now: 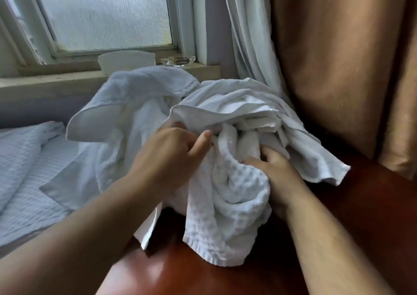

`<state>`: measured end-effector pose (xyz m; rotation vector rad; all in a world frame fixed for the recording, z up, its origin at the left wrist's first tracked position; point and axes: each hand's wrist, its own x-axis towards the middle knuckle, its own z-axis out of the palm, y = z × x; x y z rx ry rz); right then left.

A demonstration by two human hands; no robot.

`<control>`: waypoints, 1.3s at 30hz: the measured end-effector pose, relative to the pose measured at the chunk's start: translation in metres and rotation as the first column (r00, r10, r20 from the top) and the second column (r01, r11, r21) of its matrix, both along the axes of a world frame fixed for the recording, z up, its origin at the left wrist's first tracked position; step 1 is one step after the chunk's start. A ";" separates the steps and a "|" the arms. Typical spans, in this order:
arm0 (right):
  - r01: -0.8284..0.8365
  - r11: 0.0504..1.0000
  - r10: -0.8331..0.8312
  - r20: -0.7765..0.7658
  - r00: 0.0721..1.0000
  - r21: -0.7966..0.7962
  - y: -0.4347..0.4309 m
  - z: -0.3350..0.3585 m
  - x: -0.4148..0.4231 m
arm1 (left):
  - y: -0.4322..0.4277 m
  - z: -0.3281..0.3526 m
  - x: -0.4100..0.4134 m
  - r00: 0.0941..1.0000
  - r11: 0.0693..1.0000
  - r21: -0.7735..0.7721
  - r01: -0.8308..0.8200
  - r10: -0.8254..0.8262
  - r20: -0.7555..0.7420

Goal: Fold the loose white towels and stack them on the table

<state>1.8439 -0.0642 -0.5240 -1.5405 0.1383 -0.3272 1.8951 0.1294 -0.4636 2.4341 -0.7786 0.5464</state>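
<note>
A loose heap of white towels point(237, 105) lies on the reddish-brown wooden surface point(361, 204), in front of the window sill point(56, 82). The heap is unfolded and crumpled. One thin towel point(126, 114) spreads to the left and hangs past the surface edge toward the bed point(24, 170). A waffle towel point(225, 193) (thicker, with a raised grid texture and a stitched hem) hangs down the near side of the heap onto the surface. The left hand point(173, 150) is clenched on a fold at the middle of the heap, just under a flat towel hem, with the thumb pointing right against the cloth. The right hand point(277, 177) grasps the waffle towel from the right side, and its fingertips are buried in the folds. The two hands are near each other, with a roll of the waffle towel between them. The bed carries a white quilted cover. On the sill stand a white box-like item point(126, 60) and a clear glass dish point(178, 60), below the frosted window point(101, 12). A white curtain point(248, 35) hangs behind the heap, and a brown curtain point(338, 58) hangs to its right.
</note>
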 end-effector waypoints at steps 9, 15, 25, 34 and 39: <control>0.043 0.998 -0.053 0.215 0.975 0.051 0.002 0.006 -0.006 | -0.022 0.008 0.036 0.939 0.966 -0.102 0.238 -0.255 -0.232; -0.508 0.829 0.466 0.212 0.859 0.235 0.007 0.017 -0.019 | -0.046 0.035 0.054 0.752 0.923 -0.337 0.187 -0.355 -0.555; -0.133 0.991 0.133 -0.067 0.989 -0.003 0.001 0.020 -0.014 | -0.048 0.007 0.058 0.869 0.983 0.074 0.170 -0.114 -0.482; -0.631 0.762 0.630 -0.060 0.775 -0.147 0.038 0.022 -0.033 | -0.043 0.015 0.072 0.727 0.938 -0.168 0.303 -0.341 -0.595; -0.533 0.806 0.468 -0.273 0.840 -0.258 0.029 0.029 -0.034 | -0.042 0.019 0.071 0.650 0.943 -0.246 0.222 -0.332 -0.684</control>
